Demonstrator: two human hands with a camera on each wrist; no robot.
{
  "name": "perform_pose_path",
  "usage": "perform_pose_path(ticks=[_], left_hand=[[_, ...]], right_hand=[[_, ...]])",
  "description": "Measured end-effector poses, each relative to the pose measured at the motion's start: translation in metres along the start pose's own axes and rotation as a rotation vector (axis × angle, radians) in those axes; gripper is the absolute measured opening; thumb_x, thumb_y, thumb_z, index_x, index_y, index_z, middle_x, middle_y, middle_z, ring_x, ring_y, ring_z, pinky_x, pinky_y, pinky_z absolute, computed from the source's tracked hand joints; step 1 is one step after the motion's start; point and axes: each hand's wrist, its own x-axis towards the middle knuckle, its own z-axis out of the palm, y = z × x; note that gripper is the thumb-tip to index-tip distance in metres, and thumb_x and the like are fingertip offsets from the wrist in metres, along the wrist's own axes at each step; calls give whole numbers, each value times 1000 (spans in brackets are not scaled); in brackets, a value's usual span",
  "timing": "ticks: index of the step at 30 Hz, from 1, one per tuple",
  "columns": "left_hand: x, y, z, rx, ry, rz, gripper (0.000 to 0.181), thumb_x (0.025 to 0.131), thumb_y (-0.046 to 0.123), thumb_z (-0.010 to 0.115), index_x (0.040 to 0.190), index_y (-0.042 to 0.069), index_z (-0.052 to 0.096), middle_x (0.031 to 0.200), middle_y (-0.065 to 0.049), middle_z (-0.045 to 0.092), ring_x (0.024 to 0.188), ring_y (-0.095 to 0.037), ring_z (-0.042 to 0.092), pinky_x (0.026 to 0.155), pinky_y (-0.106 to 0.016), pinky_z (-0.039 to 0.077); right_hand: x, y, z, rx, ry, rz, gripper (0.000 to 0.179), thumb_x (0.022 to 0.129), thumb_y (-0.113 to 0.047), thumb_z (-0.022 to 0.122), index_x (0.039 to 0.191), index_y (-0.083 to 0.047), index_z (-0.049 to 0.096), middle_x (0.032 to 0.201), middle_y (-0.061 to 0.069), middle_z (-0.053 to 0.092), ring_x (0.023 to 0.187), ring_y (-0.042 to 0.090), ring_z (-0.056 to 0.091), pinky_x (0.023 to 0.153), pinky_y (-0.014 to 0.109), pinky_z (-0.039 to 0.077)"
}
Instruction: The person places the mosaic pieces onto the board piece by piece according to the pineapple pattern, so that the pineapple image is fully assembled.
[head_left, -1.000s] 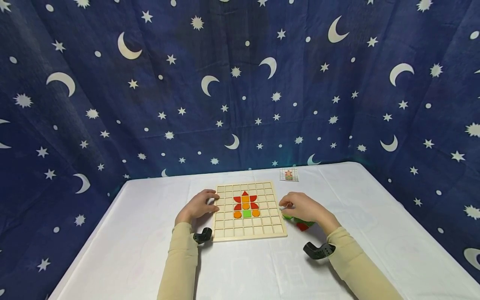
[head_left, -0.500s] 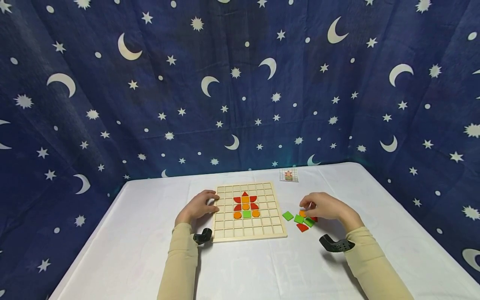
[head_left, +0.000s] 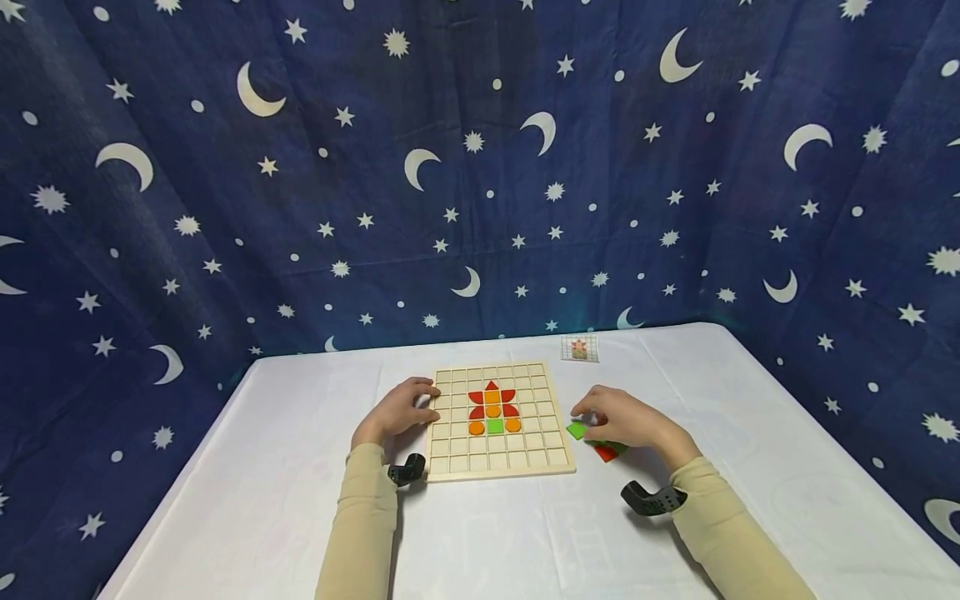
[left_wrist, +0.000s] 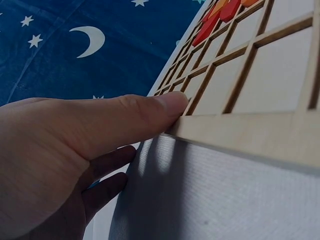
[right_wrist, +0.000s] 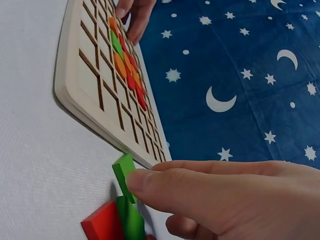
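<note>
A wooden grid board (head_left: 457,468) carries a figure of red, orange and green tiles (head_left: 492,410). My left hand (head_left: 396,410) rests at its left edge; in the left wrist view the straight thumb (left_wrist: 150,112) touches the frame. To the board's right, my right hand (head_left: 626,418) hovers over loose tiles, fingertips apart. A green tile (right_wrist: 124,172) lies by the board's rim, its near side partly covered by my right thumb (right_wrist: 145,182). Another green tile (right_wrist: 131,220) and a red tile (right_wrist: 102,222) lie nearby. My palm hides the rest of the pile.
A small pattern card (head_left: 580,348) with a gridded figure lies beyond the board's upper right corner. The white cloth table (head_left: 480,533) ends at a blue curtain (head_left: 375,167) printed with moons and stars.
My right hand first moved right, away from the board and over the pile, uncovering several tiles. It has since come back left, close to the nearest green tile. My left hand stays put.
</note>
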Motion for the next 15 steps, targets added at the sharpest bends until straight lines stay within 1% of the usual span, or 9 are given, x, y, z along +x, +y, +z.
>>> perform_pose_path(ticks=[5, 6, 9, 12, 13, 15], left_hand=[[0, 1, 1, -5, -3, 21, 44, 85, 17, 77, 125, 4, 65, 142, -18, 48, 134, -38, 41, 113, -51, 31], [0, 2, 1, 8, 1, 36, 43, 85, 19, 76, 124, 4, 66, 140, -18, 49, 133, -39, 42, 112, -51, 32], [-2, 2, 0, 13, 6, 49, 44, 85, 19, 76, 124, 3, 65, 140, -19, 49, 132, -40, 42, 111, -53, 32], [-2, 1, 0, -2, 6, 18, 44, 85, 18, 75, 125, 4, 65, 141, -18, 49, 133, -38, 41, 113, -52, 31], [-1, 0, 0, -20, 3, 0, 44, 85, 17, 75, 126, 5, 64, 143, -17, 48, 135, -37, 40, 114, -52, 29], [0, 0, 1, -16, 2, -6, 45, 85, 17, 76, 126, 5, 65, 142, -17, 48, 135, -37, 40, 114, -52, 29]], right_hand=[[-2, 0, 2, 5, -4, 16, 23, 84, -12, 76, 106, -7, 73, 98, 2, 62, 79, 13, 53, 70, 28, 49], [-2, 0, 2, 6, -5, 24, 22, 84, -12, 76, 105, -8, 73, 98, 1, 61, 79, 13, 53, 70, 28, 49], [0, 1, 3, 5, -7, 42, 21, 84, -12, 76, 104, -9, 74, 97, -1, 61, 79, 12, 52, 70, 28, 49], [1, 1, 4, 4, -11, 42, 20, 84, -12, 76, 104, -10, 74, 97, -1, 61, 79, 12, 52, 71, 29, 48], [2, 1, 4, 6, -12, 43, 21, 84, -11, 76, 104, -10, 74, 97, -1, 61, 78, 12, 51, 70, 29, 48], [1, 1, 4, 10, -11, 48, 21, 84, -11, 76, 105, -10, 74, 97, 0, 61, 79, 13, 52, 71, 29, 48]])
